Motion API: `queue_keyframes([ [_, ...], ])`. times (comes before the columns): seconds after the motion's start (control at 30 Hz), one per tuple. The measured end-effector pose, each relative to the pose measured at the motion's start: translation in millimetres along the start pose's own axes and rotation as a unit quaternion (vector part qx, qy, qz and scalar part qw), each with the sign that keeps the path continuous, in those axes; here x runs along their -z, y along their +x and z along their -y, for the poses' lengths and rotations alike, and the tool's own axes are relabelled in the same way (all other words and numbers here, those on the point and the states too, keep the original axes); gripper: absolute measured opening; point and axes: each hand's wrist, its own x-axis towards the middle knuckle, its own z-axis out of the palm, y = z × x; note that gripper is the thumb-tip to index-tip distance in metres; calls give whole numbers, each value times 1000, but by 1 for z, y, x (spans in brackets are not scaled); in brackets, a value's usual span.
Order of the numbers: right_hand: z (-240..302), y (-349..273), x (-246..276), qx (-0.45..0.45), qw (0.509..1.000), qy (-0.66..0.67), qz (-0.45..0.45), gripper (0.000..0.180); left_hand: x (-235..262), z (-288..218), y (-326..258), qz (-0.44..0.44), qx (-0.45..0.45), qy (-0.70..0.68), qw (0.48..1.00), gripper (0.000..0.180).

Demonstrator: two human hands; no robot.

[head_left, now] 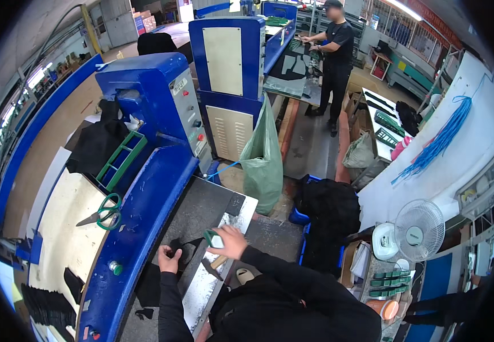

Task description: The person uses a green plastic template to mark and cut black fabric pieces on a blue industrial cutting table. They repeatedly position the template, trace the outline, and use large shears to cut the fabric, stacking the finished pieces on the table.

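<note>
My left hand (169,261) presses on a piece of black material (185,251) lying on the grey bed (201,208) of a blue cutting press (144,211). My right hand (228,241) grips a green metal cutting die (211,237) at the right edge of that black piece. Both forearms wear black sleeves and come in from the lower edge. A steel strip (201,288) runs along the bed's near side.
Green-handled scissors (103,214) lie on the pale top of the press at left, beside a green frame (121,158). A green sack (262,162), a heap of black material (329,208), a white fan (418,229) and a person (333,60) at another machine stand around.
</note>
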Motion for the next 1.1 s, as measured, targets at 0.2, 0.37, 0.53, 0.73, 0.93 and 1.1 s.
queue_keyframes([
  [0.2, -21, 79, -78, 60, 984, -162, 42, 79, 8, -60, -13, 40, 58, -253, 965, 23],
  [0.37, 46, 30, -71, 154, 988, 5, 6, 61, 17, -20, -102, 60, 101, -186, 975, 20],
  [0.53, 27, 0, -73, 110, 882, 239, 390, 42, 13, -71, -131, 169, 146, -251, 942, 28],
  [0.73, 19, 13, -24, 64, 959, 145, 234, 30, 27, -87, -118, 189, 128, -281, 932, 59],
  [0.93, 36, 6, 53, 25, 986, 141, 83, 23, 19, -75, -99, 130, 161, -599, 774, 67],
  [1.1, 75, -12, 88, -134, 813, 534, 190, 20, -5, -118, -66, 209, 101, -724, 650, 63],
])
